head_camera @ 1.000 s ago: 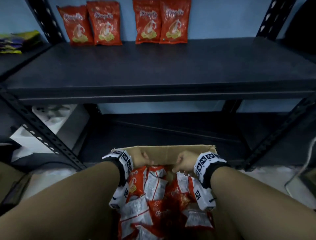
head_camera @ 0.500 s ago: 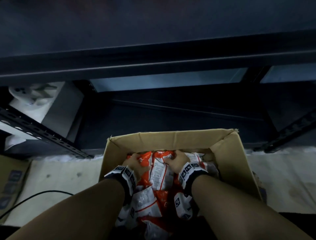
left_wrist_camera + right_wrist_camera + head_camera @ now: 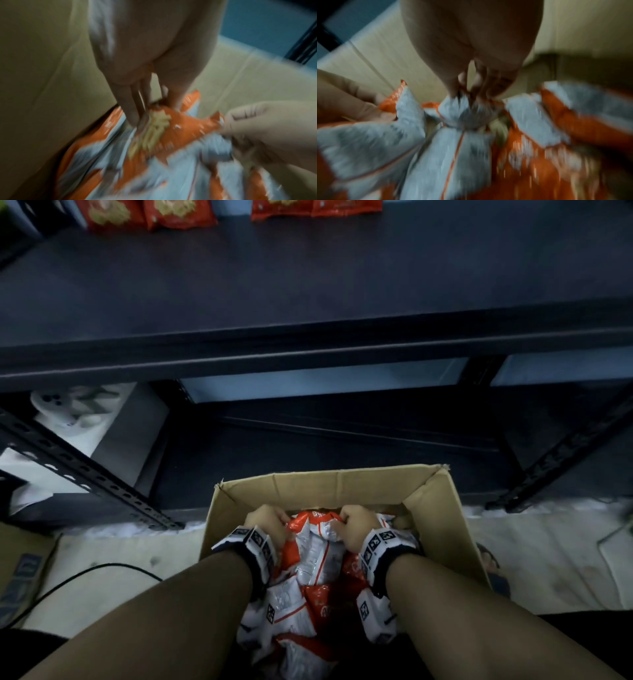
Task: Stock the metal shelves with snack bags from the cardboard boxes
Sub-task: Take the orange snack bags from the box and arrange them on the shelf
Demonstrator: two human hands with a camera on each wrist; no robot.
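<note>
Snack bags (image 3: 317,546) pinched in cardboard box (image 3: 442,529) by both hands.
Left hand (image 3: 265,520) and right hand (image 3: 356,525) fingers are curled on bag tops; neighbouring bags could be dragged out and dropped before shelf (image 3: 308,302) is reached.

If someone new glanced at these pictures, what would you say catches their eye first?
Most striking are the orange-and-white snack bags heaped in the open cardboard box on the floor, at the bottom centre. The left hand and right hand are both in the box, each with a grip on bags near its far wall. Above, a row of red bags stands at the back of the dark metal shelf.
</note>
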